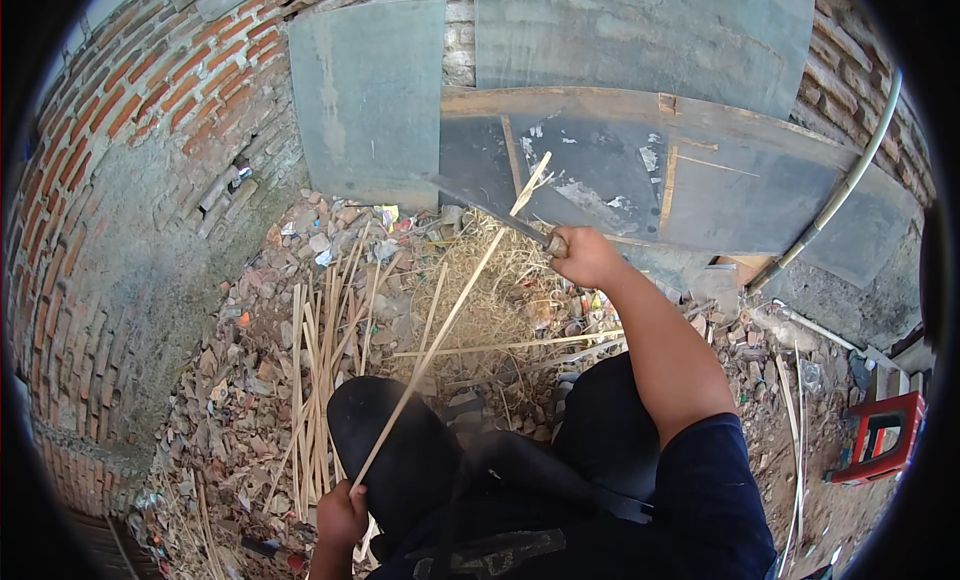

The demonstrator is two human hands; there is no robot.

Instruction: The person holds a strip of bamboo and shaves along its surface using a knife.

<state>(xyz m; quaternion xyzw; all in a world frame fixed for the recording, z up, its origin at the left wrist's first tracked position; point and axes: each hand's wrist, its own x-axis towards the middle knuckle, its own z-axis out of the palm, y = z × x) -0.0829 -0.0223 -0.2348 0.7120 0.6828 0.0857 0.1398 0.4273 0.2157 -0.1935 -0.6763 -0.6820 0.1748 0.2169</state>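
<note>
My left hand [342, 515], low beside my left knee, is closed around the lower end of a long, pale bamboo strip [440, 332]. The strip slants up and away over my left leg. Its far end is frayed, with thin curls of fibre. In front of me, my right hand [588, 257] grips the handle of a machete [485, 205]. The blade points to the far left and crosses the strip near the frayed end; whether it touches cannot be made out. Beneath lies a heap of fine shavings [490, 280].
More bamboo strips [312, 380] lie bunched by my left leg, and others lie on the right. Broken brick rubble [230, 380] covers the ground. A brick wall [120, 200] rises left, grey panels [370, 100] ahead. A pipe [840, 205] and red stool [885, 440] are right.
</note>
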